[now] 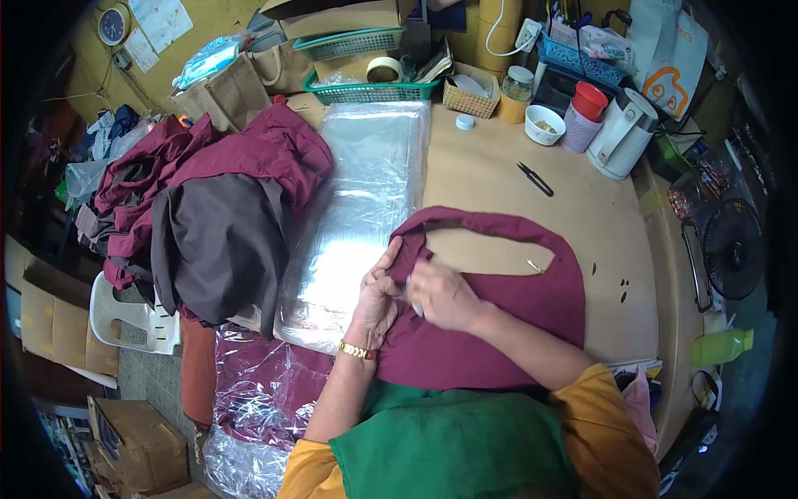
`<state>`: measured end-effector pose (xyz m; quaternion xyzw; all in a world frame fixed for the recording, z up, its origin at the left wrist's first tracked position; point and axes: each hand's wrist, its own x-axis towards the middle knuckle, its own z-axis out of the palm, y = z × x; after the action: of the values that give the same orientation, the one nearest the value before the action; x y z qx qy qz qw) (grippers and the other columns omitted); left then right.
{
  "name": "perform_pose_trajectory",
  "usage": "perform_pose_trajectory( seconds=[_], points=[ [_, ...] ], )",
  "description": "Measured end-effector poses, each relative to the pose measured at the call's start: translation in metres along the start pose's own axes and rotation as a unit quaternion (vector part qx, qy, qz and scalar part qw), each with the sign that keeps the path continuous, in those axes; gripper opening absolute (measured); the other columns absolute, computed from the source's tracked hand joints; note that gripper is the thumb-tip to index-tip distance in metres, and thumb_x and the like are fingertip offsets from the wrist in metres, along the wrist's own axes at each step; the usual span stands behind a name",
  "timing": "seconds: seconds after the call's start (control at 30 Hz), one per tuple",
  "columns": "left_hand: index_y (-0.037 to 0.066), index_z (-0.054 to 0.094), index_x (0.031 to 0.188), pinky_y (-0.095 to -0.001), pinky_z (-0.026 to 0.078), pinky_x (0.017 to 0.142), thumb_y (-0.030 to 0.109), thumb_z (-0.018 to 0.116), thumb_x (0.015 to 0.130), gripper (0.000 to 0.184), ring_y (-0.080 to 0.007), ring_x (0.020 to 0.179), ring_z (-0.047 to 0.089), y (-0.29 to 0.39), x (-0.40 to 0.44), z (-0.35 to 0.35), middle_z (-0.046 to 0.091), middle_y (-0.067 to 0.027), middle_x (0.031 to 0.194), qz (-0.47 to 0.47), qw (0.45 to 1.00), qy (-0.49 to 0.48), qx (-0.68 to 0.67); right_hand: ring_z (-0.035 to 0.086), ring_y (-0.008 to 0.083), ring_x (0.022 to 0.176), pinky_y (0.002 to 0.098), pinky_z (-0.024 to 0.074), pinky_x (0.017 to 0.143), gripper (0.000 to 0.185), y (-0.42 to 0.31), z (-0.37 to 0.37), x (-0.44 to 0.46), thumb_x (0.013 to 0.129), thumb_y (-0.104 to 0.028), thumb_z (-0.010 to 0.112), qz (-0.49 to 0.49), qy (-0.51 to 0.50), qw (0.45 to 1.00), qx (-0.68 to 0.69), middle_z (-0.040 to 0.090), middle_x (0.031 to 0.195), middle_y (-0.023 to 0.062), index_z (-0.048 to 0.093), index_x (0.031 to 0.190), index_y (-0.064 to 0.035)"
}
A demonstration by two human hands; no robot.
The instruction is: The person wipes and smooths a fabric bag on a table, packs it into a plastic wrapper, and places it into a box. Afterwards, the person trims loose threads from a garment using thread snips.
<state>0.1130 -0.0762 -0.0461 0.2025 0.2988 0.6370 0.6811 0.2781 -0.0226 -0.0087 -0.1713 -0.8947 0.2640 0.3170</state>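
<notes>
A maroon cloth piece (515, 320) with a long looped strap lies at the table's front edge, against the green apron (465, 441). At its left part, my left hand (379, 295) pinches the fabric, with a finger pointing up along the strap's base. My right hand (440, 295), blurred by motion, is closed just beside it over the cloth. Something small and pale shows between the two hands, too blurred to make out. A small whitish item (535, 266) sits at the right end of the strap opening.
Clear plastic sheets (366, 175) lie left of the cloth, beside a heap of maroon and dark grey fabric (220, 241). Black thread snips (534, 179) rest behind the cloth. A kettle (622, 133), white bowl (544, 125), jar (516, 93) and baskets line the back.
</notes>
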Motion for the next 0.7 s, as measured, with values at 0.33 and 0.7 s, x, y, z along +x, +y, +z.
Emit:
perform_pose_trajectory(
  seconds=[0.33,0.7],
  points=[
    [0.002,0.019,0.157,-0.0215,0.045,0.099,-0.021,0.046,0.073,0.091,-0.0129,0.13,0.046,0.005,-0.008,0.031,0.036,-0.0095,0.154,0.044,0.983,0.01,0.176,0.063,0.0135,0.076,0.03,0.0502,0.068,0.006,0.018,-0.03,0.009,0.081,-0.002,0.072,0.222,0.132,0.954,0.15,0.066,0.083,0.0079,0.069,0.086,0.0004],
    [0.002,0.015,0.158,-0.0219,0.042,0.103,-0.021,0.044,0.07,0.095,-0.0135,0.128,0.049,0.001,-0.004,0.021,0.038,-0.0113,0.153,-0.005,0.993,0.0,0.119,0.06,0.034,0.072,0.0421,0.0489,0.067,0.006,0.0,0.004,-0.014,0.077,0.002,0.064,0.105,0.027,0.994,0.034,0.057,0.078,0.0169,0.058,0.076,0.0005]
  ],
)
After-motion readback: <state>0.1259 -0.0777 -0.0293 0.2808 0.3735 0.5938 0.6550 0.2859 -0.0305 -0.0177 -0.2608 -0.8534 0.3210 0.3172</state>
